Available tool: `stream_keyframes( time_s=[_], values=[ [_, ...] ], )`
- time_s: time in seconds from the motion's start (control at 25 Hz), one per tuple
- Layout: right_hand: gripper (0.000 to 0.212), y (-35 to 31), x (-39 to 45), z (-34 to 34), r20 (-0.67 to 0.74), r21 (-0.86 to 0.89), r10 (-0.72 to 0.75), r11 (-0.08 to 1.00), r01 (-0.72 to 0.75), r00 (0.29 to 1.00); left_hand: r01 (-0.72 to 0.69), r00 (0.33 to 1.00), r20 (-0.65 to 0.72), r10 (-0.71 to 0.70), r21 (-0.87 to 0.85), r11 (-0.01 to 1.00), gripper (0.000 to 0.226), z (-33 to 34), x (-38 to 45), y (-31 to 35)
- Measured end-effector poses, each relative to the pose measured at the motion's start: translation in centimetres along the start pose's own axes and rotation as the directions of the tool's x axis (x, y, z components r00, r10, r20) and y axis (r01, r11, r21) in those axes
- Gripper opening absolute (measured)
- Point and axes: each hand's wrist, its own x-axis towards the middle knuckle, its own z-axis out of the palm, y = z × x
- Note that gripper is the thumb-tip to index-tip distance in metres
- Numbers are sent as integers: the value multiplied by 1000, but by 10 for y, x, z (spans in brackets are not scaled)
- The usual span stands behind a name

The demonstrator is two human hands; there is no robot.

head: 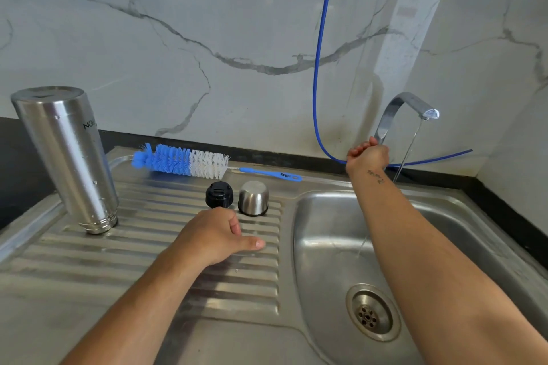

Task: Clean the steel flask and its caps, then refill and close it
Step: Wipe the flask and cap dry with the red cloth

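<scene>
The steel flask (66, 157) stands upside down, mouth on the ribbed stainless drainboard (207, 290) at the far left, its brushed cylinder beaded with water drops and leaning a little in this wide view. To its right, near the middle, sit the black plastic inner cap (219, 194) and, just beside it, the rounded steel cup cap (253, 198), rim down. Behind them lies a bottle brush (184, 160) with blue and white bristles and a thin blue handle. My left hand (218, 235) hovers relaxed over the ridges, holding nothing. My right hand (367, 154) curls around the base of the chrome tap (406, 109); a thin stream falls into the smooth steel sink basin (326, 246), toward the ringed drain (369, 315).
</scene>
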Motion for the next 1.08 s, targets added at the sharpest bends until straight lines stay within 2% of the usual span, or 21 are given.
stream_keyframes(
  time_s=[0.2,0.32,0.48,0.56,0.76,0.88,1.0,1.08],
  values=[
    [40,-2,4,-6,4,-17,3,1000,-2,1000,7,1000,7,-7,1,1000,50,0,1,0],
    [40,5,-16,-20,91,-105,34,994,-24,995,10,1000,19,-10,7,1000,48,-2,0,1],
    [43,19,-76,-49,201,-213,163,970,-120,966,16,999,50,-16,1,1000,48,-5,-5,6],
    [40,28,-115,-60,222,-257,225,952,-165,949,9,1000,7,-9,-30,999,48,-11,-9,11],
    [33,57,-206,-73,283,-373,359,896,-242,890,-47,968,-251,2,-174,984,34,-36,-43,17],
    [32,89,-249,-73,342,-459,435,851,-256,833,-73,893,-449,-28,-206,976,25,-68,-70,-5],
    [28,120,-281,-73,380,-521,527,801,-295,760,-95,705,-699,-119,-259,961,26,-112,-88,-40],
    [29,138,-298,-75,386,-574,599,751,-325,701,-77,582,-792,-182,-277,958,38,-141,-94,-63]
  ],
)
